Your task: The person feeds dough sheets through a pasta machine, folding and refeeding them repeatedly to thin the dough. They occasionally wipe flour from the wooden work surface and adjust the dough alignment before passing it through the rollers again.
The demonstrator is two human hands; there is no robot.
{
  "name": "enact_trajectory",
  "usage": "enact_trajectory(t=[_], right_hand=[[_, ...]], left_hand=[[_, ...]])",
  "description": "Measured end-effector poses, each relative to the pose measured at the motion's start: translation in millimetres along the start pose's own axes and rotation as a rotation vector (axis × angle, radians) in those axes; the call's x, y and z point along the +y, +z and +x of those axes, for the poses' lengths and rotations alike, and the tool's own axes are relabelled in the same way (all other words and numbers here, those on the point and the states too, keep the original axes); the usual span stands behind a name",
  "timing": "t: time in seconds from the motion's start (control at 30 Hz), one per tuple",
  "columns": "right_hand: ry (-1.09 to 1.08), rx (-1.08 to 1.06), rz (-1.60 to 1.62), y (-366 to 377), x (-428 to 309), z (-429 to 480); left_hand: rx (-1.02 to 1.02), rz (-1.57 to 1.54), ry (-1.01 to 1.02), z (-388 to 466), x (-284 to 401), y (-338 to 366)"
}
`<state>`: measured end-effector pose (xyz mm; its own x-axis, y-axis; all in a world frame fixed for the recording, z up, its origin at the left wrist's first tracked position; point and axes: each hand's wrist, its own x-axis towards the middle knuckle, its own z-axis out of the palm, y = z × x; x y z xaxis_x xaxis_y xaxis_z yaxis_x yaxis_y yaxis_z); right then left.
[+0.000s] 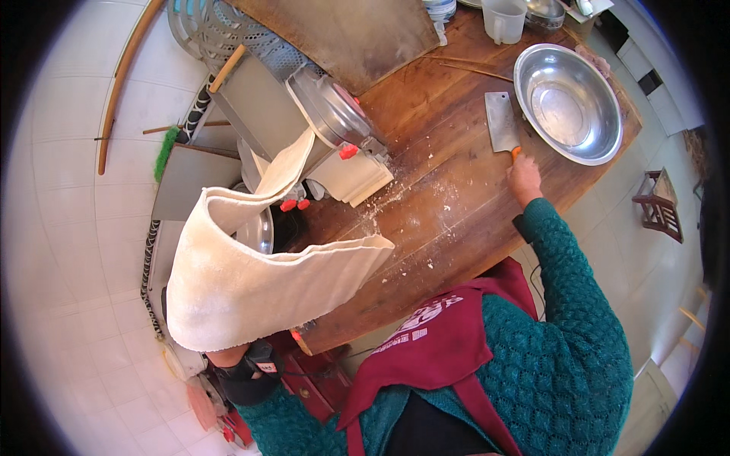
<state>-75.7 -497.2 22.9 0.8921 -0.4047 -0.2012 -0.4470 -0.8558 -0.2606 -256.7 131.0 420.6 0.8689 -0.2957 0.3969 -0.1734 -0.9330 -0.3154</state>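
Note:
A wide, folded sheet of pale dough (245,285) loops out from a metal dough-rolling machine (328,105) and hangs over the table's left end. My left hand (227,357) is mostly hidden behind this sheet and holds it up; only the wrist side shows at its lower edge, and the fingers cannot be seen. At the right, my right hand (524,179) grips the orange handle of a cleaver (502,122), whose blade lies flat on the wooden table (456,165). More folded dough (351,176) rests under the machine's rollers.
A large stainless steel basin (567,105) stands right of the cleaver. Flour and dough crumbs (430,222) dot the tabletop. Behind are thin sticks (473,68), a white plastic jug (504,23) and a large board (353,40). A small wooden stool (658,205) stands on the floor.

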Motion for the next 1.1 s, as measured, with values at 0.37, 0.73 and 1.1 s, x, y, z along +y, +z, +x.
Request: enact_trajectory(t=[0.37,0.73,1.1], right_hand=[[-0.674,0.239,0.174,10,-77,75],[-1.304,0.004,0.105,70,-169,17],[-1.182,-0.060,0.209,51,-205,79]], left_hand=[[-0.015,0.337,0.126,-3,34,-10],[-0.075,-0.122,-0.212,-36,8,-15],[-0.036,-0.086,-0.089,-11,44,-18]])
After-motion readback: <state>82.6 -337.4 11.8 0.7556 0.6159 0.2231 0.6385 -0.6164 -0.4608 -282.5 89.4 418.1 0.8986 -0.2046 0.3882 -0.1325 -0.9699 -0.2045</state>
